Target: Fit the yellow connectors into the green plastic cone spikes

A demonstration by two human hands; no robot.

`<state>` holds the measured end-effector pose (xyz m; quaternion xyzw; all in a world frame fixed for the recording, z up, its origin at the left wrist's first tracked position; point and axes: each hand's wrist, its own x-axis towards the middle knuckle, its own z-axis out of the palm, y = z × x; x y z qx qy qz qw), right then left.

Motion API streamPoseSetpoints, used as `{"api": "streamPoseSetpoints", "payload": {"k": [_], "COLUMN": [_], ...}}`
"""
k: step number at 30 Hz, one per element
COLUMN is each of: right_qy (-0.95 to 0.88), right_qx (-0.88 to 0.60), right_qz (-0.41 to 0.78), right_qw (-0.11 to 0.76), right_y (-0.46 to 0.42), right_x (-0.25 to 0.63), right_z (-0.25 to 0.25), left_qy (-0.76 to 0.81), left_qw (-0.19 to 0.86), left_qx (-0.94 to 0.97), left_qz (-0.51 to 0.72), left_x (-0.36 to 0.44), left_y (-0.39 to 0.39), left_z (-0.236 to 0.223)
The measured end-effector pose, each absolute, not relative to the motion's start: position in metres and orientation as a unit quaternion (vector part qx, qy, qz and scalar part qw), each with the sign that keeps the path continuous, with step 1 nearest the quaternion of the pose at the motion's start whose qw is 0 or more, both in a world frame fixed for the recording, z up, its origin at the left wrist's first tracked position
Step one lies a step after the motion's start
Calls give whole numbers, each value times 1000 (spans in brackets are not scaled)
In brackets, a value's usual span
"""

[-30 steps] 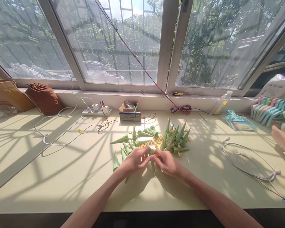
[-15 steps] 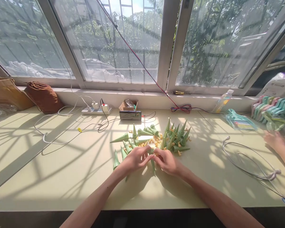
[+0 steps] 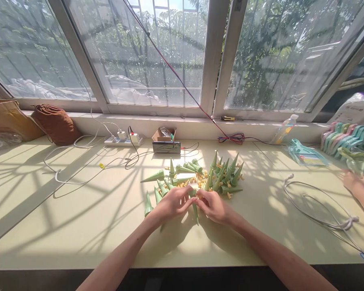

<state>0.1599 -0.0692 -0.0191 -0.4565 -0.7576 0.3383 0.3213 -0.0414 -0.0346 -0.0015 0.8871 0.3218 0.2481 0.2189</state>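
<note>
My left hand (image 3: 175, 201) is closed around the wide end of a green plastic spike (image 3: 195, 214), whose tip points down toward the table's front edge. Against that same end, the fingertips of my right hand (image 3: 212, 205) are pinched and meet my left thumb; what they grip is mostly hidden. Beyond my hands lie small orange T-shaped pieces (image 3: 200, 176). To the right, a cluster of green spikes (image 3: 227, 171) stands and leans, with orange pieces at their bases. More loose green spikes (image 3: 153, 176) lie or stand on the left.
A phone (image 3: 166, 148) leans on a small cardboard box (image 3: 161, 133). Behind are a power strip (image 3: 123, 140) and a brown drawstring bag (image 3: 55, 123). Coiled cable (image 3: 318, 218), a bottle (image 3: 285, 129) and pastel hangers (image 3: 347, 139) are to the right. Another person's hand (image 3: 356, 184) holds a plastic bag.
My hands and the spike look almost the same. At the far right, the other person's hand has moved slightly right and down, and a second hand part shows by the bag.
</note>
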Motion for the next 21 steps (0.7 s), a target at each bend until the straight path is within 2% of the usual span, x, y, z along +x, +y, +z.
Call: {"api": "streamPoseSetpoints", "payload": {"k": [21], "right_qy": [-762], "right_qx": [-460], "right_qz": [326], "right_qw": [319], "right_y": [-70], "right_x": [161], "right_z": [-20], "left_qy": [317], "left_qw": [218], "left_qx": [889], "left_qz": [249], "left_x": [-41], "left_y": [-34], "left_z": [-2]}}
